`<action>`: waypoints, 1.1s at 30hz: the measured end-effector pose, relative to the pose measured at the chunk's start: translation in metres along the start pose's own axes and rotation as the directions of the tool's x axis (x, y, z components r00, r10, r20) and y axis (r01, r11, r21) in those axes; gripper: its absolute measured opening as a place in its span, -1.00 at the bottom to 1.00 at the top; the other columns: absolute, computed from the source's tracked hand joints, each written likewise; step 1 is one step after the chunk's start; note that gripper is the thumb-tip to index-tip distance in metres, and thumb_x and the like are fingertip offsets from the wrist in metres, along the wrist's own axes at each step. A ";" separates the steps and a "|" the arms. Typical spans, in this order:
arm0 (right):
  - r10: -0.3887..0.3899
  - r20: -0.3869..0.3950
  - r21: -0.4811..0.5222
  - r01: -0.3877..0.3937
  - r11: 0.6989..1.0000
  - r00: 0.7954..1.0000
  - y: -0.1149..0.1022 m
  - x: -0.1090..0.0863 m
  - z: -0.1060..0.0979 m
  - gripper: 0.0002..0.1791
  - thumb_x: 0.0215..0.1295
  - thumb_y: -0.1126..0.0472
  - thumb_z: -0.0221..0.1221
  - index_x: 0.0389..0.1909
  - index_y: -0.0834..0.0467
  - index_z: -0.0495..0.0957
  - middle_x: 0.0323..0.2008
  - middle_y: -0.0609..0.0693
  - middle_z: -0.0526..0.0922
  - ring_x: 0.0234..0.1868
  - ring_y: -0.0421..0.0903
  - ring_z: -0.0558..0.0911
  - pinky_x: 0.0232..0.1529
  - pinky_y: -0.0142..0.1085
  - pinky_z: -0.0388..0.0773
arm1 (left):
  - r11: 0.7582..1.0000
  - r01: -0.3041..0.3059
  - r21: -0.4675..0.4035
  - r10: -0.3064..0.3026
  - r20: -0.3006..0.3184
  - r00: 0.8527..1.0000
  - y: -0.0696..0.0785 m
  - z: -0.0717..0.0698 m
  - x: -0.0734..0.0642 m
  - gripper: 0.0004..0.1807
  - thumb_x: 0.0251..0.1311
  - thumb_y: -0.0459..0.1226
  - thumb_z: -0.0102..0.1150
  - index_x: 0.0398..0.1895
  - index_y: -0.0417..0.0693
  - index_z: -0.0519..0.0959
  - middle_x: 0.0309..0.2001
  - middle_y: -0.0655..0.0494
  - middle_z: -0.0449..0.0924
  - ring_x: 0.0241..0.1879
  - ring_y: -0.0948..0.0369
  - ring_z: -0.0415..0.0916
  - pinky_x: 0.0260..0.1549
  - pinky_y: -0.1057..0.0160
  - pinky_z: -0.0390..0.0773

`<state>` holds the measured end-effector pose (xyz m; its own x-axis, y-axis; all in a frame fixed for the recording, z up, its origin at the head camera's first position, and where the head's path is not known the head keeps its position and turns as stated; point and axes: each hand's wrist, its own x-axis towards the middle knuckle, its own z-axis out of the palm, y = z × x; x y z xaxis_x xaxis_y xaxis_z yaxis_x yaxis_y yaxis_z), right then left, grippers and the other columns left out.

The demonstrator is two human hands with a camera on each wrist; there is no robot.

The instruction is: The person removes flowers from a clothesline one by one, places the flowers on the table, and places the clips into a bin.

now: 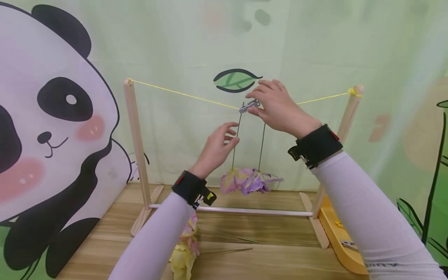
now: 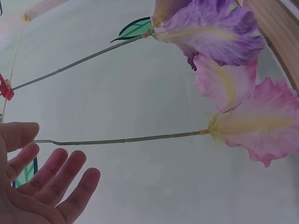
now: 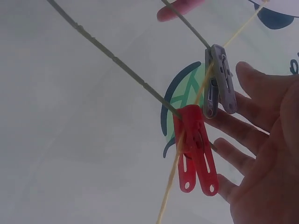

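A yellow string (image 1: 185,94) carries a grey clothespin (image 3: 219,81) and a red clothespin (image 3: 192,144), each clipping a flower stem. From the grey one hangs a pink artificial flower (image 2: 254,121); from the red one, a purple artificial flower (image 2: 210,35). My right hand (image 1: 274,103) is at the grey clothespin, fingers loosely bent around its handle end and thumb apart from it. Lower down, my left hand (image 1: 218,146) has its fingers spread beside the pink flower's stem (image 2: 126,140), with thumb and index on either side and a gap between them.
Two wooden posts (image 1: 136,140) joined by a white rod (image 1: 245,210) hold the string. More artificial flowers (image 1: 183,256) lie on the wooden table (image 1: 280,260) under my left arm. A yellow tray (image 1: 334,237) with another clothespin (image 1: 349,245) sits at right. Behind hangs a panda-print cloth (image 1: 175,39).
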<state>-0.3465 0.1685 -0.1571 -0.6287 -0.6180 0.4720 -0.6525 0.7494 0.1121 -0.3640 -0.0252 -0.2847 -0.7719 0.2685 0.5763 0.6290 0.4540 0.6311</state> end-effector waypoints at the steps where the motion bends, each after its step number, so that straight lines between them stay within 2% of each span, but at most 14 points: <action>1: 0.002 0.005 -0.006 -0.002 1.000 1.000 -0.001 0.002 0.000 -0.59 0.39 0.12 0.13 0.16 0.24 0.47 0.11 0.20 0.51 0.38 0.19 0.15 0.41 0.07 -0.14 | 1.000 0.002 -0.004 -0.002 0.006 1.000 0.000 0.001 0.000 -0.53 0.35 -0.25 0.09 0.30 -0.02 0.33 0.02 -0.09 0.52 -0.04 0.09 0.53 -0.06 0.12 0.57; 5: 0.012 0.030 -0.033 -0.011 0.999 0.999 -0.004 0.006 0.001 -0.67 0.40 0.18 0.11 0.10 0.23 0.52 0.02 0.18 0.56 0.27 0.19 0.26 0.34 0.07 0.00 | 1.000 0.014 -0.001 -0.014 0.015 1.000 0.001 0.004 -0.001 -0.56 0.37 -0.25 0.06 0.29 0.06 0.34 -0.05 -0.02 0.57 -0.10 0.12 0.57 -0.11 0.13 0.58; 12: 0.014 0.021 -0.063 -0.013 0.998 1.000 -0.008 0.007 0.002 -0.81 0.37 0.25 0.13 -0.08 0.21 0.61 -0.16 0.12 0.60 0.07 0.14 0.34 0.21 0.09 0.13 | 1.000 -0.019 -0.001 0.019 -0.041 0.999 -0.001 0.008 -0.005 -0.63 0.36 -0.33 0.07 0.19 0.10 0.43 -0.27 0.08 0.61 -0.29 0.20 0.59 -0.30 0.17 0.58; 19: 0.040 -0.058 -0.070 -0.044 0.997 0.998 -0.007 0.008 0.003 -0.91 0.25 0.31 0.23 -0.24 0.18 0.66 -0.30 0.07 0.59 0.00 0.09 0.33 0.26 0.10 0.01 | 0.998 -0.061 0.009 0.061 -0.069 0.996 -0.002 0.010 -0.004 -0.66 0.36 -0.36 0.05 0.16 0.10 0.46 -0.32 0.09 0.58 -0.41 0.26 0.54 -0.45 0.27 0.58; 29: 0.064 -0.162 -0.038 -0.071 0.997 0.985 0.000 0.006 0.004 -0.95 0.24 0.36 0.20 -0.30 0.24 0.61 -0.36 0.09 0.58 -0.10 0.09 0.35 0.23 0.09 0.01 | 0.996 -0.078 0.030 0.081 -0.083 0.993 0.000 0.008 -0.003 -0.66 0.37 -0.35 0.06 0.16 0.09 0.45 -0.32 0.15 0.54 -0.41 0.27 0.54 -0.44 0.28 0.59; 33: 0.057 -0.208 -0.029 -0.064 0.998 0.976 0.002 0.004 0.003 -0.97 0.24 0.36 0.21 -0.32 0.25 0.60 -0.38 0.09 0.56 -0.11 0.08 0.35 0.22 0.09 0.03 | 0.996 -0.086 0.025 0.088 -0.093 0.992 -0.001 0.008 -0.006 -0.65 0.35 -0.37 0.06 0.17 0.05 0.46 -0.31 0.08 0.56 -0.40 0.26 0.55 -0.43 0.27 0.60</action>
<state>-0.3512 0.1667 -0.1572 -0.5630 -0.5112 0.6493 -0.5982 0.7942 0.1066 -0.3606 -0.0208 -0.2929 -0.7014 0.2274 0.6756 0.6909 0.4503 0.5657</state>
